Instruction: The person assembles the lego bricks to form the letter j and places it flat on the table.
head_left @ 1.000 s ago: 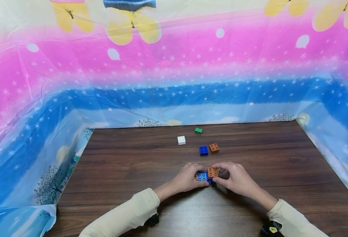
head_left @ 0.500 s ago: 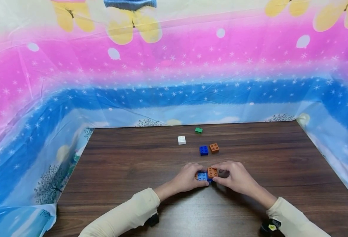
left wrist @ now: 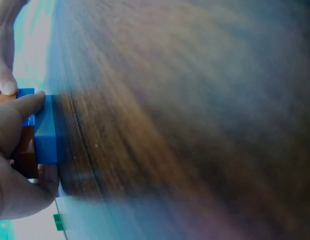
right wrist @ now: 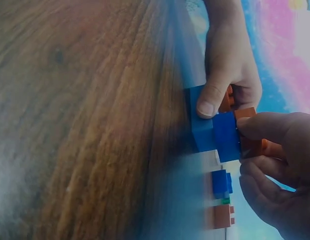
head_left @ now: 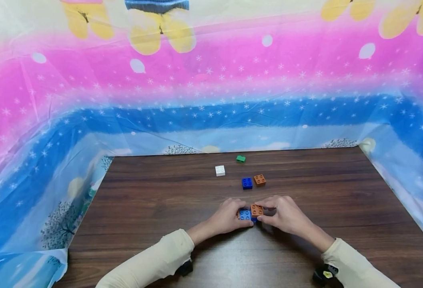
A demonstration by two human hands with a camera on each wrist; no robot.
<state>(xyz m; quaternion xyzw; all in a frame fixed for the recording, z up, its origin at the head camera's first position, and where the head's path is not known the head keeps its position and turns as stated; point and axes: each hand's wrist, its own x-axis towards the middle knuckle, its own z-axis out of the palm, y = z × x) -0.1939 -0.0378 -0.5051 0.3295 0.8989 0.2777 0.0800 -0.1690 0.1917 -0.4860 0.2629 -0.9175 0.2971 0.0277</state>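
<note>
A light blue toy building brick [head_left: 245,215] forms the base of a small build on the table. On its right end is a dark blue brick [right wrist: 226,137], topped by an orange brick [head_left: 256,210]. A second orange brick [left wrist: 26,155] sits at the base's left end, partly covered by fingers. My left hand [head_left: 227,216] grips the base from the left, its thumb along the near side. From the right, my right hand [head_left: 285,214] pinches the top orange brick between thumb and fingers.
Beyond the hands, a loose blue brick [head_left: 247,183] lies beside a loose orange brick [head_left: 259,180]. Farther back are a white brick [head_left: 220,171] and a green brick [head_left: 241,159]. A printed cloth [head_left: 211,116] hangs around the back and sides of the wooden table [head_left: 153,180].
My right wrist has shifted slightly to the left. Both hands keep the same hold on the build, and the loose bricks stay where they were.
</note>
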